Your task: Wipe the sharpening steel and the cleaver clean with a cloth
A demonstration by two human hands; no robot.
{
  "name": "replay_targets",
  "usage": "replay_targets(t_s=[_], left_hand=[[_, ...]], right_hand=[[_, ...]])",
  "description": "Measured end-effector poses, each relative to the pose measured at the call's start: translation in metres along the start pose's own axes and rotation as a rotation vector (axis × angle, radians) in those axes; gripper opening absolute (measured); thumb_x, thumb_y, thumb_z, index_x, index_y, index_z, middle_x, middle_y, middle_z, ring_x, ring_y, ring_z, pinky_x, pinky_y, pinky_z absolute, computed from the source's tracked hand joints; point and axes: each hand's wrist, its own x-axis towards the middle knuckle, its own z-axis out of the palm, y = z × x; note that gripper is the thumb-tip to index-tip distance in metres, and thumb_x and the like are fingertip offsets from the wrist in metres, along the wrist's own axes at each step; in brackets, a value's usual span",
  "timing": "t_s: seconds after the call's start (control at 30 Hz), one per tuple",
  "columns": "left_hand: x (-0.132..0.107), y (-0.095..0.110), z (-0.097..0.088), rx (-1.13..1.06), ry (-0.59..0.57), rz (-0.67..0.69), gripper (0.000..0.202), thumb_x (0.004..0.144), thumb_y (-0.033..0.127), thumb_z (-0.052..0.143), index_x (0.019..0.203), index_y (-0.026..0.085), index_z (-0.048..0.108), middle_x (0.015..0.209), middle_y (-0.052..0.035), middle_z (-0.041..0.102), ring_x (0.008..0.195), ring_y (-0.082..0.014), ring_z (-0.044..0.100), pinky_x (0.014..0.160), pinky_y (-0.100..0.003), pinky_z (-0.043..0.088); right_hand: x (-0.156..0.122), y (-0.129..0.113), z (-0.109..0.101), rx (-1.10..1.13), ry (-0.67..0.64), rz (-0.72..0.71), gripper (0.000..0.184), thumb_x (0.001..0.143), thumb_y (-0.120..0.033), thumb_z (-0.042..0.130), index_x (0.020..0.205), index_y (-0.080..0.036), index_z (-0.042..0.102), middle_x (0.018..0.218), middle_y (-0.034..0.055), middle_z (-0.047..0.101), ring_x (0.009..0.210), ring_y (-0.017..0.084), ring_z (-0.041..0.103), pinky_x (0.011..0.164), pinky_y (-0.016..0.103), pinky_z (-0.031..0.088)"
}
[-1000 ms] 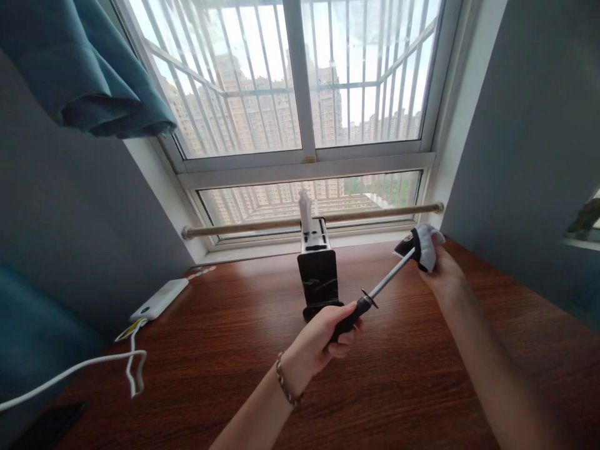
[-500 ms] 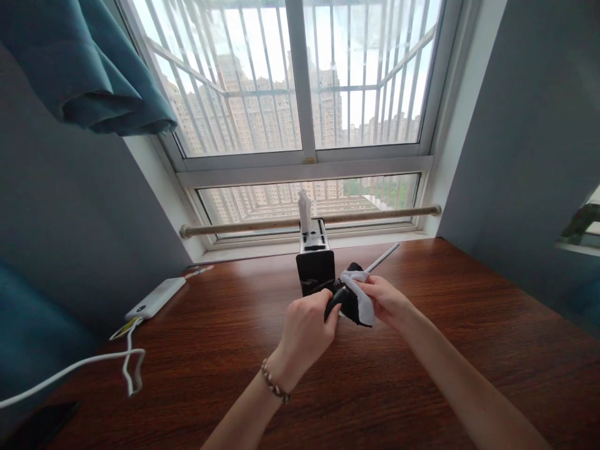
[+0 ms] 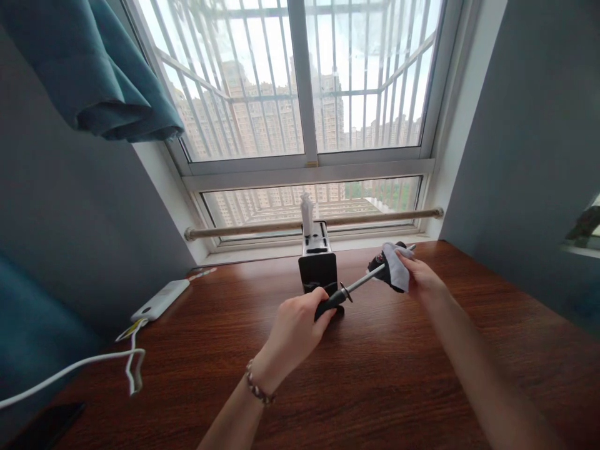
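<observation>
Head view: a honing rod [image 3: 360, 283] held above the table's [image 3: 375, 381] far edge.
The left hand [image 3: 295, 325] has its fingers wrapped around the black handle; the right hand [image 3: 424, 281] pinches a cloth [image 3: 397, 273] around the shaft. Behind, a knife block [image 3: 317, 273] holds one white-handled tool [image 3: 305, 215], under the barred window [image 3: 300, 81].

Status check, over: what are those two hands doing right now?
Left hand gripping sharpening steel by its black handle. Right hand pinching cloth around the rod near its tip. Knife block just behind.

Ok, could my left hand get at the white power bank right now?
Probably not straight away: the left hand is shut on the sharpening steel. Only bare table lies between it and the power bank, so the way looks free.
</observation>
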Motion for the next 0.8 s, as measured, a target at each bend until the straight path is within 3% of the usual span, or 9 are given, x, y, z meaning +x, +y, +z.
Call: replay_targets(t_s=[0.17,0.33,0.47,0.53,0.6,0.67,0.8], left_hand=[[-0.003,-0.001,-0.014,-0.213,-0.145,-0.035,0.027,0.084,0.041,0.039,0.079,0.017,0.051,0.071,-0.0012,0.059,0.064,-0.0127,0.051,0.059,-0.023,0.032],[-0.006,-0.001,-0.015,-0.782,-0.397,-0.113,0.035,0.084,0.046,0.036,0.077,0.013,0.045,0.057,-0.0003,0.05,0.049,-0.0085,0.046,0.047,-0.02,0.035],[-0.005,-0.003,-0.014,-1.189,-0.606,-0.206,0.035,0.083,0.045,0.039,0.079,0.011,0.046,0.047,0.0026,0.041,0.035,-0.0053,0.034,0.032,-0.017,0.026],[-0.004,-0.003,-0.012,-1.31,-0.651,-0.243,0.037,0.083,0.044,0.038,0.079,0.01,0.048,0.045,0.0034,0.038,0.032,-0.0043,0.03,0.03,-0.016,0.02],[-0.003,-0.002,-0.01,-1.326,-0.655,-0.259,0.037,0.084,0.044,0.037,0.079,0.01,0.049,0.044,0.0037,0.036,0.031,-0.0043,0.029,0.029,-0.017,0.018],[-0.003,0.0,-0.007,-1.203,-0.611,-0.249,0.036,0.083,0.046,0.039,0.081,0.011,0.048,0.045,0.0035,0.039,0.033,-0.0054,0.032,0.031,-0.017,0.021],[-0.005,0.002,-0.007,-0.659,-0.334,-0.129,0.031,0.082,0.045,0.042,0.08,0.014,0.048,0.056,0.001,0.05,0.047,-0.0085,0.046,0.046,-0.02,0.034]], right_hand=[[0.007,-0.017,-0.018,0.037,-0.032,-0.045,0.019,0.078,-0.018,0.059,0.094,-0.007,0.059,0.098,0.0167,0.055,0.086,0.027,0.056,0.077,0.033,0.051],[0.006,-0.023,-0.023,0.049,-0.062,-0.06,0.016,0.081,-0.02,0.058,0.094,-0.011,0.059,0.099,0.0147,0.054,0.088,0.027,0.055,0.08,0.034,0.05],[0.002,-0.03,-0.021,0.053,-0.176,-0.093,0.019,0.08,-0.024,0.064,0.092,-0.011,0.06,0.097,0.0143,0.054,0.091,0.029,0.053,0.084,0.038,0.048],[0.0,-0.034,-0.021,0.062,-0.214,-0.117,0.02,0.079,-0.024,0.067,0.092,-0.01,0.061,0.096,0.0143,0.054,0.091,0.029,0.052,0.084,0.039,0.047],[-0.001,-0.038,-0.021,0.087,-0.219,-0.137,0.023,0.076,-0.022,0.07,0.093,-0.01,0.061,0.096,0.0142,0.054,0.09,0.027,0.053,0.083,0.037,0.047],[0.001,-0.039,-0.022,0.115,-0.211,-0.137,0.024,0.074,-0.022,0.071,0.093,-0.011,0.061,0.095,0.013,0.054,0.09,0.027,0.053,0.084,0.035,0.048],[0.01,-0.031,-0.025,0.156,-0.06,-0.155,0.015,0.075,-0.016,0.066,0.089,-0.013,0.062,0.093,0.0101,0.055,0.086,0.024,0.055,0.078,0.03,0.051]])
